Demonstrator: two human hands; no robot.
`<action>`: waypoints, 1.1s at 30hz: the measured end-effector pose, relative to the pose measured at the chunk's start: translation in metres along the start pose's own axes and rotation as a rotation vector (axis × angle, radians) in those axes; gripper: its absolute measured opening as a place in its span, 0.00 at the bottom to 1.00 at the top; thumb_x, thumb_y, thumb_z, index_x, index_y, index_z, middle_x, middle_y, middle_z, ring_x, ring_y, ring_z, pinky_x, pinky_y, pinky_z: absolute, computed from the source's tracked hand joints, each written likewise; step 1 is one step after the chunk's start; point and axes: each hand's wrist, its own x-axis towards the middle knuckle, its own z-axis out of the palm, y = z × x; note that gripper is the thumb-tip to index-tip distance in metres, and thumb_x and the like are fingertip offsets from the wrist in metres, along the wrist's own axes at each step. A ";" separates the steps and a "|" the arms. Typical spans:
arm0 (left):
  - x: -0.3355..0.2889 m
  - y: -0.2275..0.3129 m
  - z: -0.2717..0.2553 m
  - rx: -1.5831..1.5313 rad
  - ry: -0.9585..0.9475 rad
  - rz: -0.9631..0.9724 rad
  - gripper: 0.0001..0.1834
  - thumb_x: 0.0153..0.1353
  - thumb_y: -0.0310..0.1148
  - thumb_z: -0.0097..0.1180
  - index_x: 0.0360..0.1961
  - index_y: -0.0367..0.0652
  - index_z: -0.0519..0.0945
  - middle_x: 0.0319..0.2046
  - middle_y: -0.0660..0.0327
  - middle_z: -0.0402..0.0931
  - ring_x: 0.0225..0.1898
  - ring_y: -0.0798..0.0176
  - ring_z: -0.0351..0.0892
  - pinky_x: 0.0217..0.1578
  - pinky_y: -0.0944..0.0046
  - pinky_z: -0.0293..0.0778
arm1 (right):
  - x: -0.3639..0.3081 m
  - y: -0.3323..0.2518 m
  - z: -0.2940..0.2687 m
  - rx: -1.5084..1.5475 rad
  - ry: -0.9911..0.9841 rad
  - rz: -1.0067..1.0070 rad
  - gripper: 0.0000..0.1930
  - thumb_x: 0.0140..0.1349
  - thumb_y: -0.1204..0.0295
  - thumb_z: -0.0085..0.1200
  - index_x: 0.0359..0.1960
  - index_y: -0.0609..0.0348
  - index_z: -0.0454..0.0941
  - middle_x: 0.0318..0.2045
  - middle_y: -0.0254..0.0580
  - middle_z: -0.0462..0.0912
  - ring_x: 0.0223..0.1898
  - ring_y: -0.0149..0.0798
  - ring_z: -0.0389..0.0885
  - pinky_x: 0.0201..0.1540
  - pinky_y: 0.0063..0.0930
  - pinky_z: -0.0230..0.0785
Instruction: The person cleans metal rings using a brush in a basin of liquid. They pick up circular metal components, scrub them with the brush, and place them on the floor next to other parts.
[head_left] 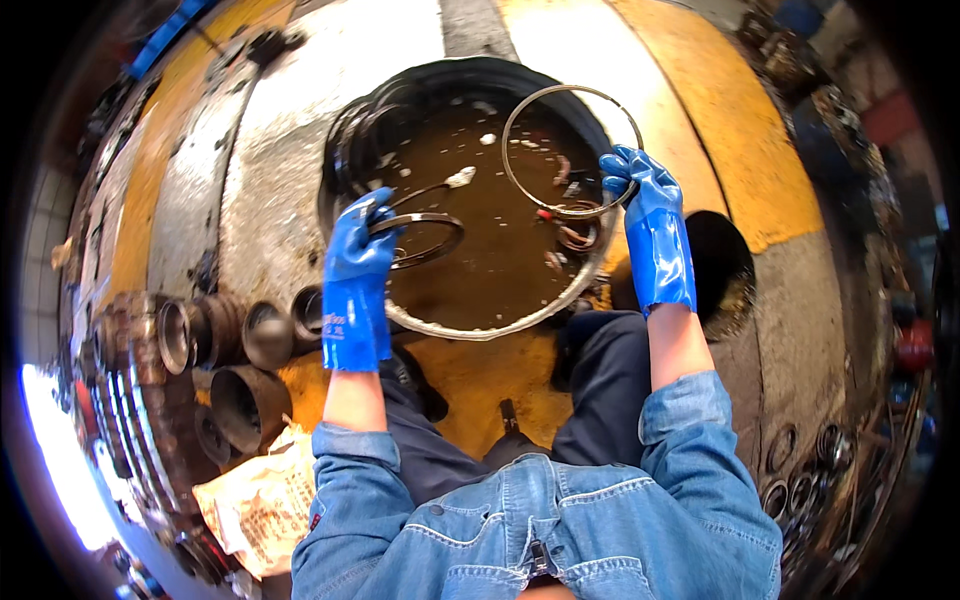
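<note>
My left hand (362,245), in a long blue rubber glove, is closed around the edge of a dark metal ring (458,236). A thin dark stem with a pale tip (461,177) reaches out beside that hand; it looks like a brush, though its grip is hidden. My right hand (648,190), gloved the same way, pinches a thinner, larger metal ring (506,150) by its right side, tilted up. Both rings are over a wide round tub (480,332) of murky brown liquid (465,280). Dark hoops (350,140) rest along its left wall, and reddish-brown curved pieces (578,238) lie at its right.
Rusty metal cylinders (250,408) are grouped at the left, near a crumpled paper sack (260,495). Right of the tub is a dark round container (722,270). Small metal rings (790,490) lie at the lower right. My legs straddle the tub's near side.
</note>
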 end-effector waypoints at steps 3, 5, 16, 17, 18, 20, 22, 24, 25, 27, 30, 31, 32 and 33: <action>-0.003 -0.001 -0.004 -0.049 0.006 -0.080 0.26 0.61 0.14 0.62 0.62 0.34 0.78 0.50 0.55 0.83 0.47 0.63 0.85 0.50 0.64 0.84 | -0.027 -0.049 -0.040 -0.175 0.137 -0.039 0.14 0.74 0.73 0.53 0.54 0.72 0.82 0.48 0.53 0.89 0.44 0.45 0.90 0.43 0.33 0.84; 0.000 -0.008 0.003 0.038 -0.041 -0.072 0.26 0.62 0.13 0.61 0.62 0.34 0.78 0.52 0.52 0.83 0.47 0.61 0.86 0.50 0.63 0.84 | -0.058 -0.092 -0.089 -0.164 0.252 -0.159 0.13 0.73 0.74 0.56 0.53 0.70 0.82 0.51 0.54 0.88 0.44 0.47 0.90 0.42 0.34 0.85; 0.002 -0.070 -0.004 0.137 -0.220 -0.079 0.19 0.64 0.21 0.65 0.56 0.32 0.83 0.48 0.52 0.87 0.49 0.59 0.87 0.54 0.62 0.82 | -0.354 -0.130 -0.425 -0.850 0.773 0.067 0.14 0.73 0.64 0.59 0.48 0.63 0.84 0.36 0.40 0.88 0.33 0.33 0.86 0.36 0.30 0.78; -0.003 -0.067 -0.009 0.204 -0.240 -0.075 0.18 0.64 0.22 0.65 0.56 0.32 0.83 0.47 0.52 0.87 0.48 0.60 0.87 0.54 0.62 0.82 | -0.371 -0.105 -0.436 -1.043 0.781 0.070 0.13 0.72 0.63 0.59 0.44 0.61 0.86 0.33 0.38 0.87 0.31 0.31 0.83 0.35 0.29 0.76; -0.007 -0.065 0.005 0.224 -0.268 -0.070 0.18 0.65 0.23 0.65 0.56 0.32 0.83 0.47 0.52 0.87 0.48 0.60 0.87 0.54 0.63 0.82 | -0.397 -0.104 -0.468 -1.235 0.791 0.104 0.13 0.71 0.63 0.58 0.41 0.61 0.86 0.30 0.36 0.85 0.30 0.31 0.80 0.35 0.31 0.75; -0.009 -0.060 -0.010 0.181 -0.249 -0.098 0.17 0.66 0.24 0.64 0.55 0.32 0.83 0.46 0.53 0.87 0.47 0.60 0.88 0.53 0.63 0.82 | -0.405 -0.068 -0.451 -1.073 0.856 0.215 0.15 0.71 0.62 0.58 0.42 0.64 0.86 0.31 0.41 0.87 0.33 0.36 0.83 0.38 0.36 0.76; -0.005 -0.063 -0.017 0.110 -0.215 -0.127 0.17 0.66 0.23 0.63 0.56 0.32 0.83 0.46 0.53 0.87 0.47 0.60 0.88 0.53 0.64 0.82 | -0.411 -0.059 -0.449 -1.128 0.935 0.335 0.19 0.69 0.59 0.59 0.45 0.66 0.85 0.35 0.47 0.89 0.37 0.42 0.86 0.44 0.41 0.78; -0.006 -0.065 -0.017 0.052 -0.191 -0.150 0.18 0.67 0.23 0.62 0.57 0.32 0.82 0.46 0.53 0.87 0.47 0.61 0.88 0.53 0.64 0.82 | -0.416 -0.066 -0.457 -1.487 0.992 0.452 0.24 0.66 0.56 0.60 0.50 0.68 0.85 0.42 0.55 0.90 0.42 0.48 0.89 0.51 0.42 0.79; -0.007 -0.065 -0.017 0.046 -0.181 -0.155 0.18 0.67 0.23 0.62 0.57 0.32 0.82 0.46 0.53 0.87 0.47 0.61 0.88 0.53 0.64 0.82 | -0.410 -0.071 -0.457 -1.473 1.017 0.445 0.24 0.65 0.56 0.60 0.50 0.68 0.85 0.43 0.57 0.90 0.44 0.50 0.88 0.54 0.42 0.78; -0.008 -0.061 -0.016 0.047 -0.163 -0.162 0.18 0.67 0.24 0.62 0.57 0.32 0.82 0.46 0.53 0.87 0.47 0.61 0.88 0.53 0.64 0.82 | -0.389 -0.084 -0.454 -1.427 1.048 0.294 0.26 0.63 0.55 0.61 0.50 0.69 0.85 0.44 0.60 0.89 0.47 0.52 0.88 0.56 0.43 0.77; -0.013 -0.050 -0.034 0.070 -0.115 -0.175 0.18 0.67 0.24 0.62 0.57 0.32 0.82 0.46 0.53 0.87 0.47 0.62 0.88 0.52 0.65 0.82 | -0.309 -0.111 -0.397 -1.334 0.883 0.077 0.25 0.64 0.55 0.63 0.50 0.68 0.86 0.42 0.55 0.90 0.45 0.46 0.88 0.54 0.39 0.78; -0.015 -0.051 -0.028 0.040 -0.104 -0.183 0.18 0.67 0.24 0.63 0.58 0.32 0.82 0.46 0.53 0.87 0.47 0.62 0.88 0.52 0.65 0.82 | -0.279 -0.126 -0.400 -1.284 0.822 0.027 0.23 0.65 0.57 0.64 0.50 0.66 0.86 0.43 0.52 0.90 0.44 0.42 0.88 0.52 0.36 0.78; -0.016 -0.048 -0.022 0.016 -0.090 -0.188 0.18 0.67 0.24 0.63 0.58 0.32 0.81 0.46 0.54 0.87 0.47 0.62 0.88 0.52 0.65 0.82 | -0.251 -0.134 -0.398 -1.223 0.750 -0.022 0.21 0.66 0.59 0.65 0.50 0.64 0.87 0.43 0.48 0.90 0.43 0.38 0.88 0.51 0.33 0.79; -0.017 -0.045 -0.021 0.000 -0.069 -0.191 0.18 0.67 0.24 0.63 0.58 0.33 0.81 0.46 0.54 0.87 0.47 0.62 0.87 0.52 0.65 0.82 | -0.227 -0.132 -0.378 -1.071 0.693 -0.098 0.19 0.67 0.61 0.65 0.52 0.63 0.86 0.44 0.45 0.90 0.44 0.35 0.87 0.51 0.30 0.78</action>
